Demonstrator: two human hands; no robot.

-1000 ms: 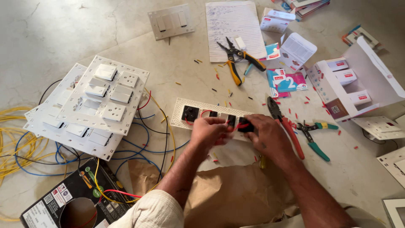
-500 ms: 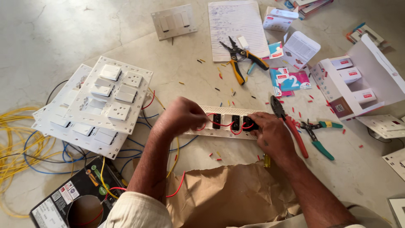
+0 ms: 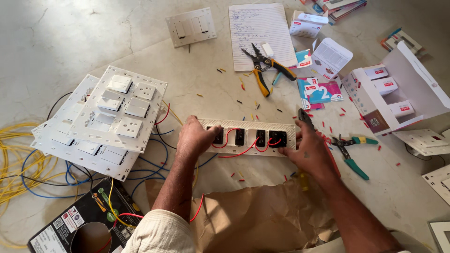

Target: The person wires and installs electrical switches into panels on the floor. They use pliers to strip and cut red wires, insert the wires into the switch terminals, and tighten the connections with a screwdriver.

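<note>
A long white switch plate [image 3: 248,127] lies back side up on the stone floor, with several black modules joined by red wire [image 3: 234,153]. My left hand [image 3: 196,138] grips its left end, fingers over the first module. My right hand [image 3: 309,152] holds the right end, thumb by the last black module [image 3: 277,139]. Both hands steady the plate from either side.
Two larger white switch boards [image 3: 117,112] lie stacked at left over blue and yellow wire coils [image 3: 18,164]. Yellow-handled pliers [image 3: 262,70], green cutters [image 3: 349,152], a red-handled tool, a written sheet, small boxes and an open carton [image 3: 398,93] lie behind. Brown paper [image 3: 262,215] sits near me.
My left hand slid from the plate's middle to its left end. My right hand shifted to the right end. The wired modules now show between my hands.
</note>
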